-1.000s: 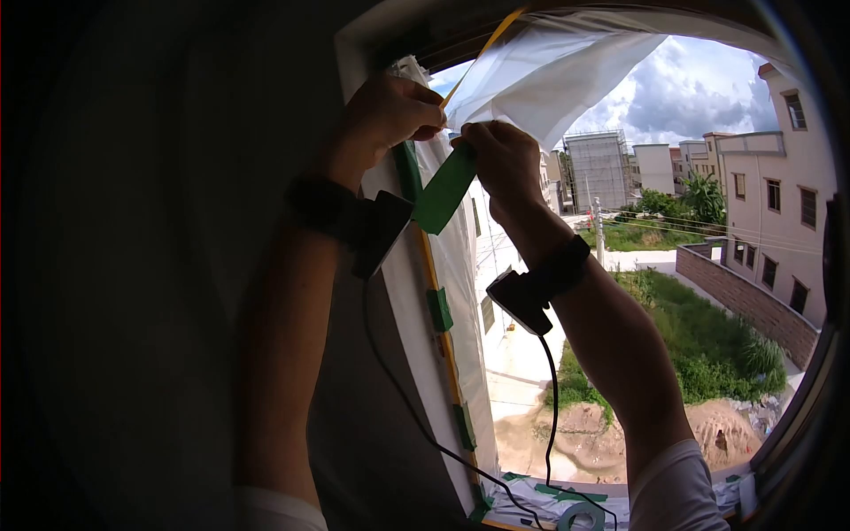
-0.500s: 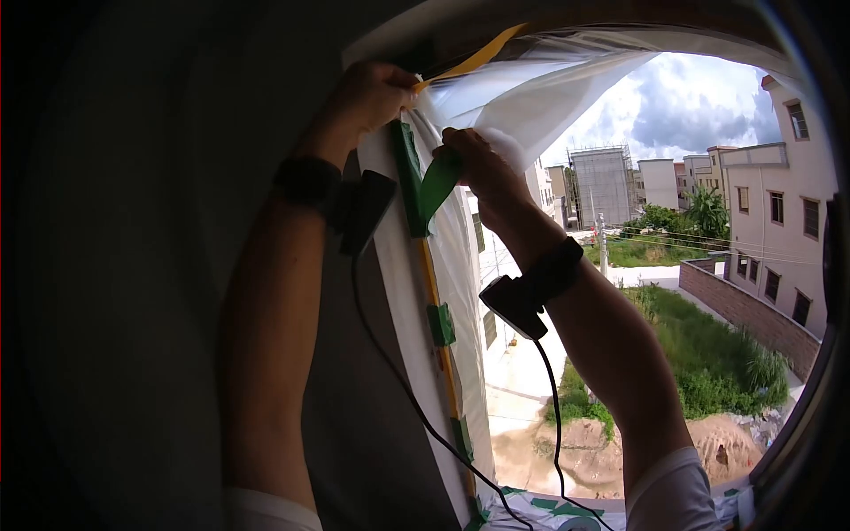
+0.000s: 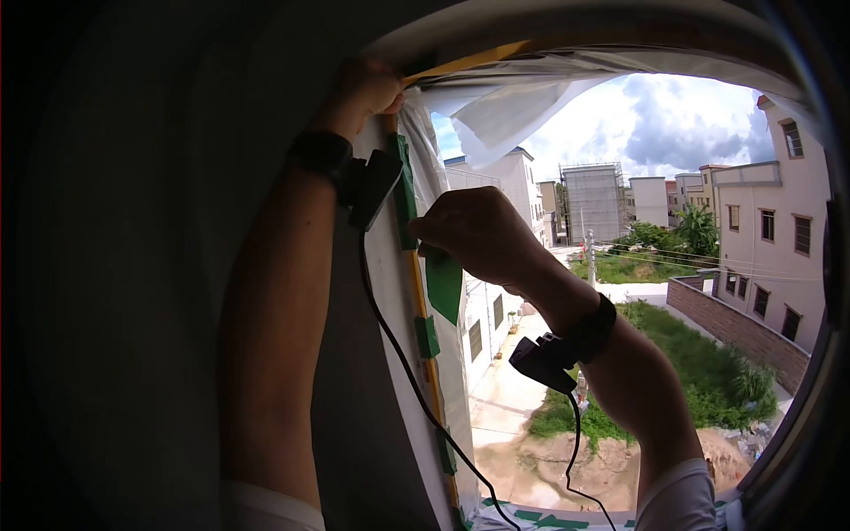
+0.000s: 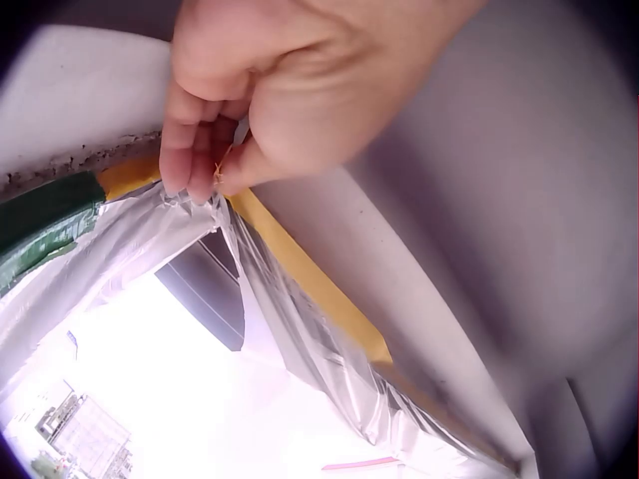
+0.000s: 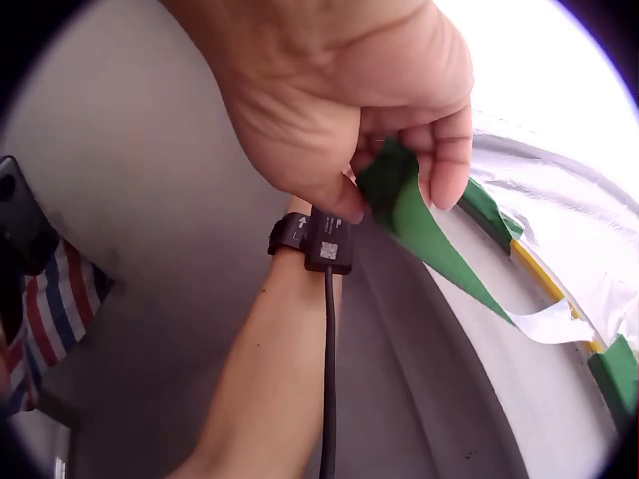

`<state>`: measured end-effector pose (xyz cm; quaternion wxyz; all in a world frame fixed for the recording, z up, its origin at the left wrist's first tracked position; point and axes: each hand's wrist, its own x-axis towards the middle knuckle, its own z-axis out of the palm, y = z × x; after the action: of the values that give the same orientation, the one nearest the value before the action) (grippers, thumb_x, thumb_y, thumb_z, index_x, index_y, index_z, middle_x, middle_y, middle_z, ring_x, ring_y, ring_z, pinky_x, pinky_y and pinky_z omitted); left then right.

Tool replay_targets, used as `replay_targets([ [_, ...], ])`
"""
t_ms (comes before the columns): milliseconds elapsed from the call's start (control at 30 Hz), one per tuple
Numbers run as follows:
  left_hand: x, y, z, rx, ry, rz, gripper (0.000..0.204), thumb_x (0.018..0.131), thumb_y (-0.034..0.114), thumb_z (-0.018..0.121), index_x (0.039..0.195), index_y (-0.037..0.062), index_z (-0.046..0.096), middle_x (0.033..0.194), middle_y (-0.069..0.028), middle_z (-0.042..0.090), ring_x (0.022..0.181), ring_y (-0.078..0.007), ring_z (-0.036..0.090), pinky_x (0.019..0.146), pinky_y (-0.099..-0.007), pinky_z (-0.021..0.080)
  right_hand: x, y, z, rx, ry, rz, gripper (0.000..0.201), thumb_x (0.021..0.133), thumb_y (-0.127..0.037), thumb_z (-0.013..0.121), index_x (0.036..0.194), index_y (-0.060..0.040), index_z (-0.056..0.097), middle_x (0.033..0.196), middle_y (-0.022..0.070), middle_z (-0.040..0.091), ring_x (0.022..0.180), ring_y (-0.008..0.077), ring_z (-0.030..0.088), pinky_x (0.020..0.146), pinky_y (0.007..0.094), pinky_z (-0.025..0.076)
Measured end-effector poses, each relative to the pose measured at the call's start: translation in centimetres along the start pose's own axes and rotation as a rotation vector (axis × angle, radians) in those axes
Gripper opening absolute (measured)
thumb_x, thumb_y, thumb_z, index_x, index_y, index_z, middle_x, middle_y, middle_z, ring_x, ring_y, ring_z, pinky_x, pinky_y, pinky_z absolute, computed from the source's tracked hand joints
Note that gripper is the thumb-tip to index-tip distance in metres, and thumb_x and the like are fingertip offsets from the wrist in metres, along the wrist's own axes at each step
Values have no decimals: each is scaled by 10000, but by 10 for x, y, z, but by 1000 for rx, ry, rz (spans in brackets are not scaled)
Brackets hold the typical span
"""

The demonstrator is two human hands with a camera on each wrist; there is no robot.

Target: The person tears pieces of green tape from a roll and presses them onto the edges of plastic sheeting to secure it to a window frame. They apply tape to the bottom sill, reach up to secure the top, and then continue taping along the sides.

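Note:
High in the window's left corner, my left hand [image 3: 367, 88] pinches the edge of a translucent plastic film [image 3: 505, 119]. In the left wrist view, its thumb and fingertips meet where the bunched film and the yellow tape [image 4: 319, 284] come together at the corner. Lower, beside the left window edge, my right hand [image 3: 478, 232] holds a strip of green tape [image 3: 444, 288] between thumb and fingers. The strip [image 5: 439, 244] hangs curled from the fingertips, with a white end, in the right wrist view.
Yellow tape with several green tape pieces [image 3: 427, 337] runs down the left frame. Black cables [image 3: 398, 354] trail from both wrist cameras. More taped film lies along the sill [image 3: 549, 520]. Outside stand buildings [image 3: 591, 202] and a brick wall [image 3: 744, 314].
My left hand has moved up and left to the corner, drawing the film and yellow tape along the top edge. My right hand has moved lower, still holding the green tape.

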<state>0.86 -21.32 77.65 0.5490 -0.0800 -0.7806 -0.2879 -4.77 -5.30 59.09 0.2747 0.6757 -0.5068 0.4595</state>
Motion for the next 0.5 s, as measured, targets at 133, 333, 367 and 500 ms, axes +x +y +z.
replay_targets([
  [133, 6, -1, 2, 40, -13, -40, 136, 891, 84, 681, 1009, 17, 693, 910, -93, 695, 783, -163, 689, 699, -291, 597, 3, -28, -34, 54, 101, 243, 235, 889, -228, 706, 834, 0, 726, 707, 98, 706, 629, 121, 669, 595, 288, 532],
  [333, 38, -24, 2, 353, 13, 75, 114, 885, 78, 672, 967, 3, 698, 862, -105, 695, 749, -170, 691, 685, -289, 598, 22, -33, -77, -204, 225, 143, 290, 873, -273, 709, 763, -5, 720, 680, 85, 702, 591, 155, 665, 613, 304, 541],
  [367, 49, -31, 3, 461, 14, 114, 113, 885, 77, 669, 961, 0, 698, 856, -107, 695, 744, -170, 691, 683, -288, 599, 24, -36, -82, -223, 236, 129, 300, 877, -284, 706, 766, -5, 721, 683, 87, 704, 595, 160, 670, 618, 308, 543],
  [500, 66, -56, 3, 543, 118, 272, 164, 804, 247, 711, 890, 118, 764, 895, -119, 732, 783, -306, 713, 743, -367, 574, 39, -39, -103, -366, 229, 65, 303, 880, -289, 700, 766, -10, 729, 687, 89, 709, 613, 170, 682, 635, 317, 550],
])
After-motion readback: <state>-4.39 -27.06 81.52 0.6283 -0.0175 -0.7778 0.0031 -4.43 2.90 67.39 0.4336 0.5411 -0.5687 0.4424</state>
